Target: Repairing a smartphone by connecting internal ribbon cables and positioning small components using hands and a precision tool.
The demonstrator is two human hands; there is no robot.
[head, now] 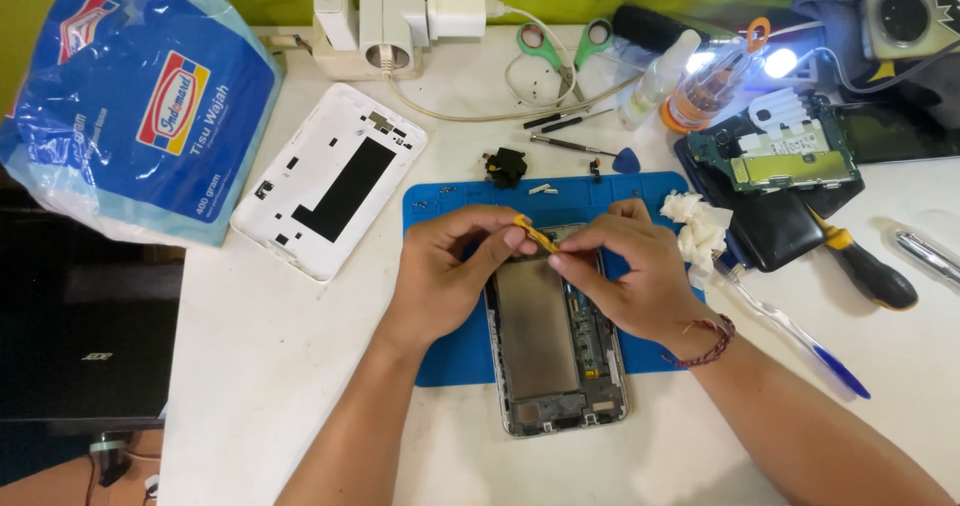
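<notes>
Fingers of your left hand (pixel 440 271) and right hand (pixel 625 271) pinch the thin orange strip (pixel 533 232); it looks light, flimsy, tearable, so grip its ends gently.

A blue and white plastic bag (pixel 140 101) lies at the table's far left, with a white back cover (pixel 328 178) face down just beside it. Along the far edge sit a white power strip (pixel 385 21) with plugs, green-handled scissors (pixel 565 46), a small clear bottle (pixel 660 78) and a lit lamp (pixel 778 63). To the right are a circuit board (pixel 785 156) on a dark case, a crumpled white tissue (pixel 695 224), a yellow-and-black screwdriver (pixel 870 266) and a blue-handled toothbrush (pixel 795 331).
</notes>
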